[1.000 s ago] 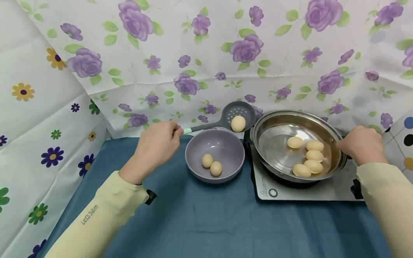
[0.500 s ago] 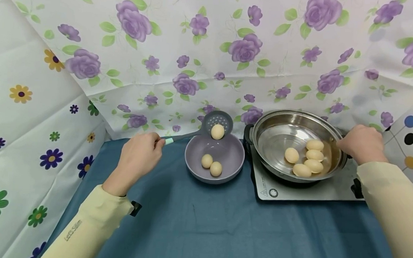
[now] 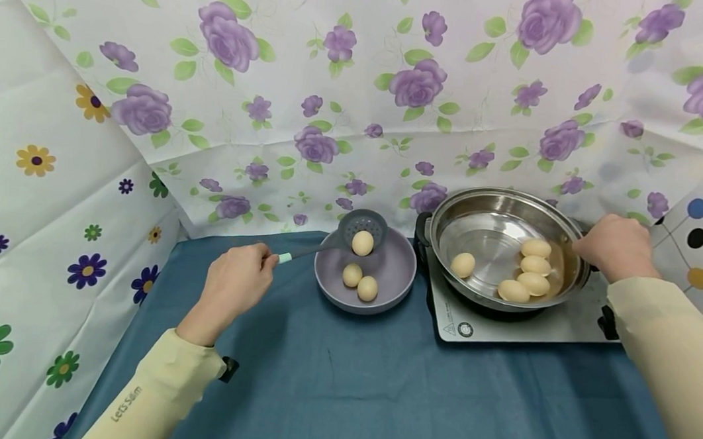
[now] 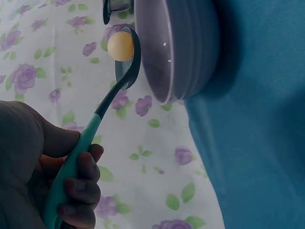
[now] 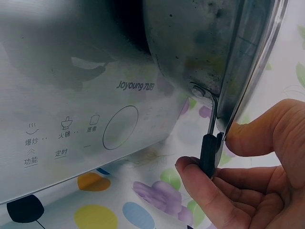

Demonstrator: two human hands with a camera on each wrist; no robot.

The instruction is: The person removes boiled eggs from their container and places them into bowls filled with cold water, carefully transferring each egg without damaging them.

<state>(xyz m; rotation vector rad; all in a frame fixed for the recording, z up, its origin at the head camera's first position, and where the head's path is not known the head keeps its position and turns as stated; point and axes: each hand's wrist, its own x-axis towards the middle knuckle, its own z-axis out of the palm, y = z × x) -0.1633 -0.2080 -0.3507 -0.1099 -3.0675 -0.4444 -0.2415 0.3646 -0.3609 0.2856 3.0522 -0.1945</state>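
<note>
My left hand [image 3: 237,281] grips the mint-green handle [image 4: 71,167] of a dark grey skimmer [image 3: 346,231]. One egg [image 3: 363,243], peeled-looking and pale yellow, lies in its perforated bowl, over the back of a purple-grey bowl [image 3: 396,268]. Two smaller-looking eggs [image 3: 368,288] sit inside that bowl. At the right, my right hand [image 3: 615,246] pinches the black side handle [image 5: 209,152] of a steel pan [image 3: 477,216] between thumb and fingers. Several eggs [image 3: 534,264] lie at the pan's right side, and a single egg [image 3: 462,265] rests near its left wall.
Under the pan is a silver induction cooker [image 3: 501,328] with printed controls, left of the pan handle in the right wrist view. A blue cloth [image 3: 348,392] covers the table. Floral sheeting [image 3: 335,79] hangs close behind the bowl and pan.
The skimmer with its egg has moved left and down from beside the pan to over the bowl. One egg in the pan has rolled left. My right hand keeps its place.
</note>
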